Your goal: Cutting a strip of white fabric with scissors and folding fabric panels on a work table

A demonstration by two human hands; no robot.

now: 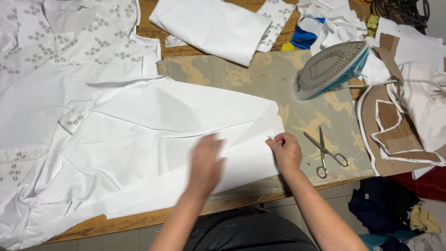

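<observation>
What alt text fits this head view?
Two hands work a white cloth on a table: the right hand pinches its edge, the left hand, blurred, lies flat on it. Scissors and a tipped iron sit to the right.

The large plain cotton sheet (176,121) under the hands is white and unpatterned. The cloth piece at the far left (69,42) is white, sprinkled with small grey clusters of squares. The padded ironing mat (278,79) is greyish beige with pale yellow animal figures. The wooden worktop (153,216) is mid-brown. The steam iron (331,69) has a grey soleplate and a teal body. The metal scissors (325,151) are silver-grey. The cardboard pattern pieces (395,135) are brown, edged in white fabric.
</observation>
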